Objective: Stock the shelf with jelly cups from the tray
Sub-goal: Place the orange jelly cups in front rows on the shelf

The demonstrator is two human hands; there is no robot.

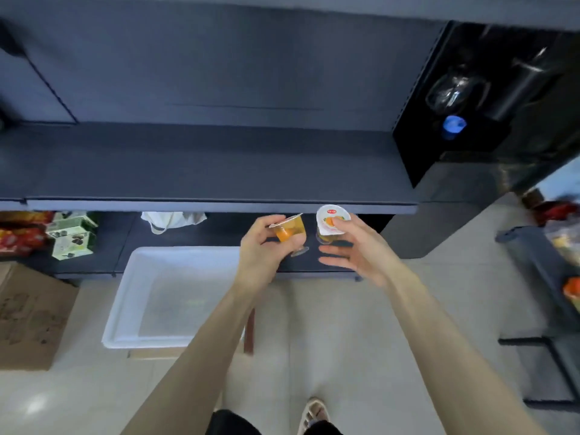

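Orange jelly cup [289,230] between left fingers [266,226]; lidded cup [329,218] between right fingers [343,226].

We've L cup [290,230] in L hand [262,244], R cup [329,219] in R hand [356,246], side by side over lower shelf [216,233], below upper shelf [204,164] edge. Tray [120,309] L of our arms, cardboard box [31,315] further L.

Dark clothing [232,424], pale strappy sandal [314,411]

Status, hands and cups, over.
Left hand grips tilted jelly cup. Right hand grips second jelly cup. Both before lower shelf, path clear. Tray shows no cups.
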